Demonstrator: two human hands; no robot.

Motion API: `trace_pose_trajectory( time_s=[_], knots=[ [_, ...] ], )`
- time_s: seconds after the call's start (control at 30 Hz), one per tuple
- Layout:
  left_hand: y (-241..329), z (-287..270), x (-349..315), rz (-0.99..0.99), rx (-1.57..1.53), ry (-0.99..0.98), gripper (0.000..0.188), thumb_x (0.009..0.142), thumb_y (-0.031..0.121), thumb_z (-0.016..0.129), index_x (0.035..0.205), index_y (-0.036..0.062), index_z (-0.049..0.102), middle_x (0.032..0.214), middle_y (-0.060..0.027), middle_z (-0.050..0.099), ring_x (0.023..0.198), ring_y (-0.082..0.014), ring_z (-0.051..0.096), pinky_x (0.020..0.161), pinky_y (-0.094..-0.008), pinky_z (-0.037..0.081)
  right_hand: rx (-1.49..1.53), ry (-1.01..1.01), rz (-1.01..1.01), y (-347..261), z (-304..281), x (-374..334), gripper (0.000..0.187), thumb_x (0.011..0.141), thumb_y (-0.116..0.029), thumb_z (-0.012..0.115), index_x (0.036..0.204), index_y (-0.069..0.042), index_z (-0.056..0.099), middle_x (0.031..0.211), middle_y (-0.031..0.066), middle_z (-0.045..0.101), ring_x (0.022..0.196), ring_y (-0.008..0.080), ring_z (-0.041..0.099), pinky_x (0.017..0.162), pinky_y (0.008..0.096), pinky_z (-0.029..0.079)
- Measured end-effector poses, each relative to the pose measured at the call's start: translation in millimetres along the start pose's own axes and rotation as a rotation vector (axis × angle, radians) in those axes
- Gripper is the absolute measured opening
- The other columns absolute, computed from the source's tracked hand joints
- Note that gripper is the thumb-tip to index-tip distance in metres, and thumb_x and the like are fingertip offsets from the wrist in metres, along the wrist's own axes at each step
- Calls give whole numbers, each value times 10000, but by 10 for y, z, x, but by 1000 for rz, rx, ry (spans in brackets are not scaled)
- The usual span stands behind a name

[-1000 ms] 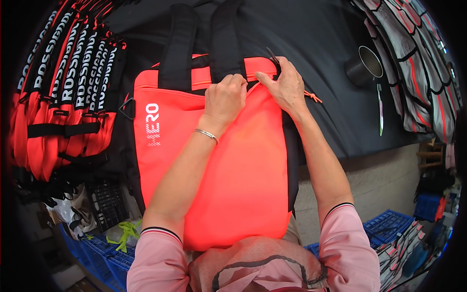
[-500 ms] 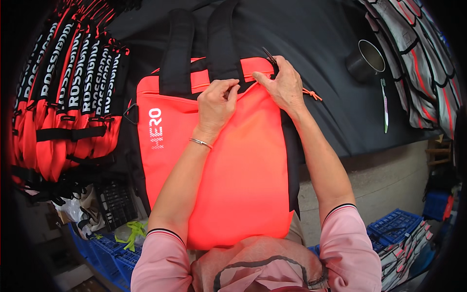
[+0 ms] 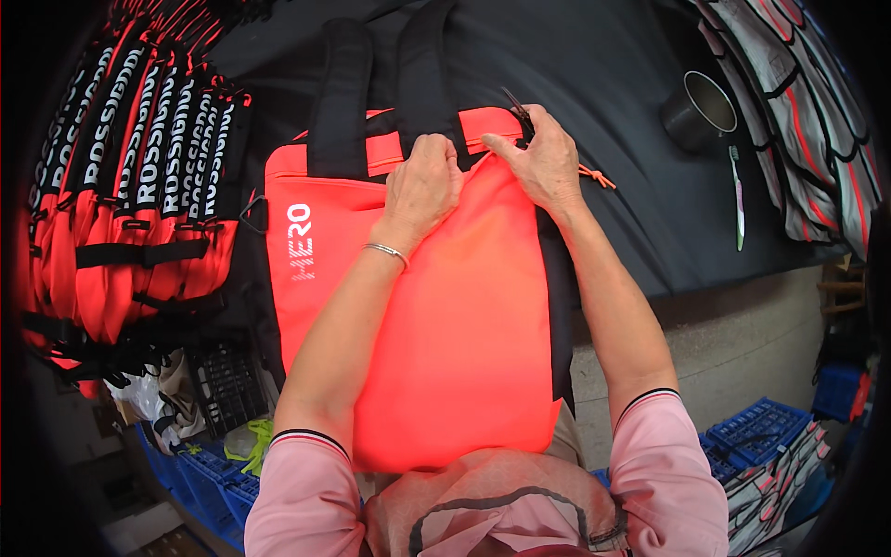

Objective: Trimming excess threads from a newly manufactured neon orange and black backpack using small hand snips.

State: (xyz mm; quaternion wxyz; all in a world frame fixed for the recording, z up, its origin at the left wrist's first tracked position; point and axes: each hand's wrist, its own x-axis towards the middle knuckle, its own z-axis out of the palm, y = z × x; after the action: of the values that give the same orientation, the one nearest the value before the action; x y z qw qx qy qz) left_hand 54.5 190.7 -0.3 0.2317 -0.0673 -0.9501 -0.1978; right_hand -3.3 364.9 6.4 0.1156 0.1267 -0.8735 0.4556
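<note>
Neon-orange fabric bag with black carry straps (image 3: 445,316) lies flat on the dark work table (image 3: 631,84), its long axis running from the person's lap at 6 o'clock up to the strap end at 12 o'clock. Both hands sit at that far top edge: the left hand (image 3: 422,186) curls closed, fingers pinched together on the orange top seam beside the straps, while the right hand (image 3: 548,162), just at its 3 o'clock, presses open-fingered on the corner, thumb toward the zip line; an orange zip pull (image 3: 599,176) trails at its 4 o'clock. Compared with a second ago, the left hand has shifted slightly toward the right one. Farther at 2 o'clock stand a dark metal cup (image 3: 701,111) and a toothbrush (image 3: 736,195).
</note>
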Motion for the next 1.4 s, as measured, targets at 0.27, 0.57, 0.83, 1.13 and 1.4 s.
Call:
trace_pose_trajectory(
  time_s=[0.27,0.57,0.83,1.13,1.4],
  knots=[
    [12,-91,-224,-261,-335,246,92,875,47,675,916,21,598,808,-87,621,604,-182,615,553,-308,509,18,17,22,-11,-19,-8,445,760,-338,846,980,-11,640,808,94,681,748,234,656,726,353,514],
    [153,-90,-52,-325,-205,85,172,824,220,798,863,56,765,675,-44,702,553,-103,636,541,-253,489,26,39,22,-9,0,-7,457,760,-351,844,991,-12,642,831,113,689,767,251,666,729,366,517],
    [240,139,40,-290,1,114,232,858,233,741,755,36,677,638,-79,670,567,-246,661,543,-368,502,-63,58,17,-23,25,-7,469,786,-354,813,1022,0,618,948,130,676,855,301,661,763,399,512],
    [133,168,-136,-318,-190,207,194,884,129,685,771,22,571,625,-65,590,534,-205,582,541,-348,476,-22,-48,-26,30,-43,-63,608,833,-420,759,1226,8,579,1134,166,634,1036,314,635,884,430,506],
    [110,95,-139,-375,-307,188,197,923,143,654,810,9,565,617,-37,565,522,-123,530,536,-294,453,40,69,-205,-15,-144,-52,385,917,-286,689,1216,-48,647,994,117,583,893,273,600,823,396,499]
  ],
)
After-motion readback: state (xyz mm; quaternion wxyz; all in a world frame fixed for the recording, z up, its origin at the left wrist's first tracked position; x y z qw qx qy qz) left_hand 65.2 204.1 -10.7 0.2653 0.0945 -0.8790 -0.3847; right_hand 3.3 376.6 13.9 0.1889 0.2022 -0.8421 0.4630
